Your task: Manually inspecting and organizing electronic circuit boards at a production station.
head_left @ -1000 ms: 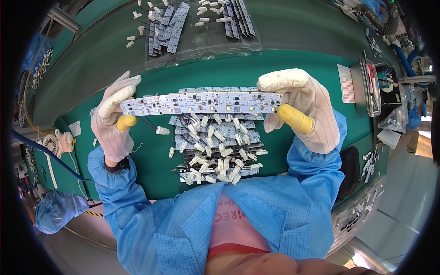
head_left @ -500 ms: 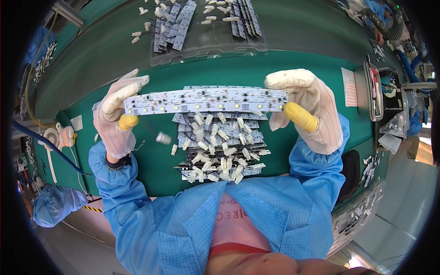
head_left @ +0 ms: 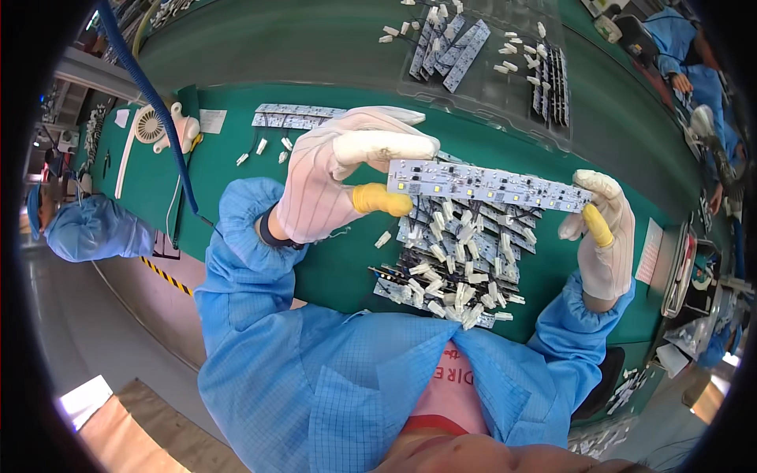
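Between my two hands a long white LED circuit board (head_left: 489,187) is held up, its component side showing. My left hand (head_left: 347,177), in a striped white glove with a yellow thumb cover, pinches the board's left end. At the right end my right hand (head_left: 603,229), gloved the same way, grips it between fingers and yellow thumb. Below the board lies a pile of similar LED boards (head_left: 410,229) with many white connectors (head_left: 461,296) on short dark wires. The held board hides the far part of that pile.
Beyond my left hand several boards (head_left: 292,117) lie on the green mat (head_left: 229,158). A clear plastic tray (head_left: 505,94) holds more boards at the back. A small white fan (head_left: 154,126) and a blue hose (head_left: 150,87) are at the left; a metal box (head_left: 680,272) stands right.
My view has turned, so the bench appears shifted right and tilted. Both hands still hold the board, whose right end now slants lower. Boards beyond my left hand have come into sight.
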Motion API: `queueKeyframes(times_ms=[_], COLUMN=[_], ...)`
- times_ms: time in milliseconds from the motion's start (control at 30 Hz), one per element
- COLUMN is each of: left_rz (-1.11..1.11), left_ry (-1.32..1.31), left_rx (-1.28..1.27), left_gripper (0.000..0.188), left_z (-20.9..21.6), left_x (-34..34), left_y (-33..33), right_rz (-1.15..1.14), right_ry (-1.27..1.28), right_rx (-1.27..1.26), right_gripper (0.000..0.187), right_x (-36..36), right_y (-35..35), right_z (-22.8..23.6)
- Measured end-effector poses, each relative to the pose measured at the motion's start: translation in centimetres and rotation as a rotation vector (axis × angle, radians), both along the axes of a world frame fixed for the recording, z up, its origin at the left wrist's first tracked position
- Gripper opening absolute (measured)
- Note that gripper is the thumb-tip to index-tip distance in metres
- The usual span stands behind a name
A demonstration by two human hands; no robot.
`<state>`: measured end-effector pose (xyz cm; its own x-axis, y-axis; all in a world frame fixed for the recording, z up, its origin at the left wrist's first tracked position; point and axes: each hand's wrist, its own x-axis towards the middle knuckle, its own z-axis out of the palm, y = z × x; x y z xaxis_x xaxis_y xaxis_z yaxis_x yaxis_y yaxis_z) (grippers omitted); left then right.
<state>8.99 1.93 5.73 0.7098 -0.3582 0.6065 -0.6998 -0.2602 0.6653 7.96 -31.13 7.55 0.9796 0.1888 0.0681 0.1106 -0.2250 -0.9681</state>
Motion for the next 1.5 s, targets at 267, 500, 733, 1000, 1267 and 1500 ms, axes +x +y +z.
queueKeyframes(times_ms=[267,500,733,1000,1267,1500], left_rz=[0.162,-0.051,0.000,0.156,0.125,-0.136], left_ry=[0.496,0.321,0.441,0.587,0.504,0.409], left_rx=[0.101,-0.145,-0.186,-0.009,-0.258,-0.301], left_gripper=[0.040,0.049,0.049,0.047,0.051,0.029], left_z=[-0.4,-0.7,0.0,-0.6,-1.8,-2.4], left_x=[1.2,0.9,-0.1,1.4,1.3,1.4], left_y=[0.4,0.2,-0.5,-0.8,-0.8,-0.8], right_rz=[0.064,0.011,-0.024,0.183,0.131,0.073], right_ry=[0.048,-0.057,0.000,0.158,0.089,0.042], right_rx=[0.124,0.002,0.007,0.208,0.201,0.149], right_gripper=[0.052,0.059,0.068,0.053,0.042,0.059], right_x=[-1.7,0.0,-0.7,-2.1,-0.3,1.4], right_y=[0.7,0.1,0.0,-0.3,0.0,-0.6], right_z=[1.1,0.4,0.5,1.9,1.2,-1.1])
